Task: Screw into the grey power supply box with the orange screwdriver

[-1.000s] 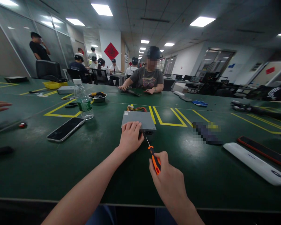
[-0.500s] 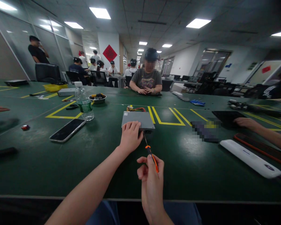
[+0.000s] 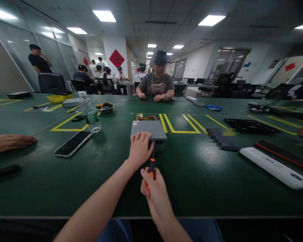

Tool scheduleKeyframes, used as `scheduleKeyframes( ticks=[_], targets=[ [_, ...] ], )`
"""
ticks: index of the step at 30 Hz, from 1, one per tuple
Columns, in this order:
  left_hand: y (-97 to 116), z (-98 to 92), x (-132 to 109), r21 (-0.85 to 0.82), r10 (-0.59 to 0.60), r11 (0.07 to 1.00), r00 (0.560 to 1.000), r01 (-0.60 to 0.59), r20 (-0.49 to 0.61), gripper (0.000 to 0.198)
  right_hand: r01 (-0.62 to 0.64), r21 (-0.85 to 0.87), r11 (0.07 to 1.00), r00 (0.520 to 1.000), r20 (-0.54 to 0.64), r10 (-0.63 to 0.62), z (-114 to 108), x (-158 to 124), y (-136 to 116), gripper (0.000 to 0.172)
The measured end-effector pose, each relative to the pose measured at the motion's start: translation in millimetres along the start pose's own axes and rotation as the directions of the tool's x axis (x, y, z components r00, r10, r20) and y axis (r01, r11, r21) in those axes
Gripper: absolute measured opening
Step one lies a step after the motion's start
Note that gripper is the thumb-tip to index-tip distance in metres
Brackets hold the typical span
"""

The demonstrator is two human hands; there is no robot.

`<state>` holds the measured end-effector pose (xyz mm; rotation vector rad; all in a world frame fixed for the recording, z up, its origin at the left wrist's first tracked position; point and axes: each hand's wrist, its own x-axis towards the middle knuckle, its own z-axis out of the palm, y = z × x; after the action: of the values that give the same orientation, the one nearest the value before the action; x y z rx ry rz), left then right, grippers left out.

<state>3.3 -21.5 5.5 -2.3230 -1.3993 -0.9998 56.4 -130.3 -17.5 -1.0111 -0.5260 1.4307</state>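
A grey metal computer power supply (image 3: 154, 126) lies on the green table, its bundle of coloured wires (image 3: 146, 118) coming out at the far side. My left hand (image 3: 140, 145) holds it, fingers over the top and thumb down at the near side. In my right hand (image 3: 153, 185) is a black and orange screwdriver (image 3: 152, 164), gripped by the handle. Its shaft points away from me, and the tip meets the near face of the power supply, close to my left thumb. Exactly what the tip touches is too small to make out.
Left of the power supply lie a phone (image 3: 73, 144) and a water bottle (image 3: 91, 116), with a metal bowl (image 3: 104, 107) behind. To the right is a long white device (image 3: 274, 167). Another person's hand (image 3: 12, 143) rests at the left; someone sits opposite (image 3: 156, 85).
My right hand has shifted left and closed further round the screwdriver handle, which now stands straighter in view. My left hand and the power supply stay put. At the left, another person's hand reaches further in.
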Motion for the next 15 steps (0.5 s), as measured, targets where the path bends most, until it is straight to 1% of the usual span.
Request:
scheduleKeyframes(
  ticks=[1, 2, 3, 4, 5, 6, 7, 8, 10, 11, 12, 13, 14, 15],
  targets=[
    [-0.1, 0.0, 0.0, -0.001, -0.002, 1.000, 1.000, 0.002, -0.002, 0.031, 0.007, -0.064, 0.998, 1.000, -0.011, -0.008, -4.4, 0.5, 0.3, 0.028],
    [-0.2, 0.1, 0.0, -0.002, -0.004, 1.000, 1.000, 0.004, -0.003, 0.032, 0.024, -0.132, 0.991, 0.999, -0.018, -0.027, -9.5, 0.1, -0.2, 0.034],
    [-0.3, 0.2, -0.1, -0.002, -0.005, 1.000, 1.000, 0.005, -0.003, 0.032, 0.078, -0.224, 0.972, 0.997, -0.008, -0.082, -14.9, -1.1, -1.8, 0.040],
    [-0.3, 0.3, -0.1, 0.000, -0.007, 1.000, 1.000, 0.007, -0.002, 0.032, 0.152, -0.341, 0.927, 0.987, 0.000, -0.162, -20.4, -2.9, -4.4, 0.044],
    [-0.3, 0.4, -0.1, 0.001, -0.009, 1.000, 1.000, 0.009, -0.002, 0.032, 0.232, -0.474, 0.850, 0.967, 0.018, -0.254, -25.7, -4.9, -7.9, 0.046],
    [-0.2, 0.3, -0.1, 0.003, -0.009, 1.000, 1.000, 0.009, -0.001, 0.032, 0.323, -0.586, 0.743, 0.926, 0.034, -0.376, -30.5, -7.0, -11.8, 0.046],
    [-0.1, 0.2, -0.1, 0.004, -0.009, 1.000, 1.000, 0.009, 0.000, 0.032, 0.407, -0.670, 0.621, 0.875, 0.090, -0.476, -34.6, -8.9, -15.8, 0.046],
    [0.0, 0.0, 0.0, 0.004, -0.007, 1.000, 1.000, 0.007, 0.000, 0.032, 0.462, -0.740, 0.489, 0.822, 0.151, -0.549, -38.0, -10.4, -19.4, 0.044],
    [0.3, -0.7, 0.1, 0.000, -0.004, 1.000, 1.000, 0.004, -0.003, 0.032, 0.520, -0.826, 0.219, 0.716, 0.281, -0.639, -42.6, -11.7, -24.8, 0.035],
    [0.6, -1.0, 0.3, -0.003, -0.002, 1.000, 1.000, 0.002, -0.004, 0.032, 0.515, -0.852, 0.092, 0.675, 0.337, -0.657, -44.0, -11.6, -26.4, 0.031],
    [0.8, -1.2, 0.4, -0.006, -0.001, 1.000, 1.000, 0.001, -0.006, 0.032, 0.493, -0.869, -0.025, 0.643, 0.384, -0.663, -44.8, -11.3, -27.8, 0.028],
    [1.0, -1.3, 0.5, -0.008, -0.002, 1.000, 1.000, 0.002, -0.008, 0.032, 0.461, -0.878, -0.129, 0.622, 0.423, -0.659, -45.2, -10.8, -29.0, 0.026],
    [1.2, -1.2, 0.6, -0.009, -0.003, 1.000, 1.000, 0.003, -0.009, 0.032, 0.424, -0.880, -0.213, 0.613, 0.452, -0.647, -45.0, -10.3, -30.5, 0.026],
    [1.3, -1.1, 0.7, -0.010, -0.007, 1.000, 1.000, 0.006, -0.011, 0.032, 0.391, -0.879, -0.273, 0.617, 0.471, -0.631, -44.3, -9.8, -32.3, 0.025]
  ],
)
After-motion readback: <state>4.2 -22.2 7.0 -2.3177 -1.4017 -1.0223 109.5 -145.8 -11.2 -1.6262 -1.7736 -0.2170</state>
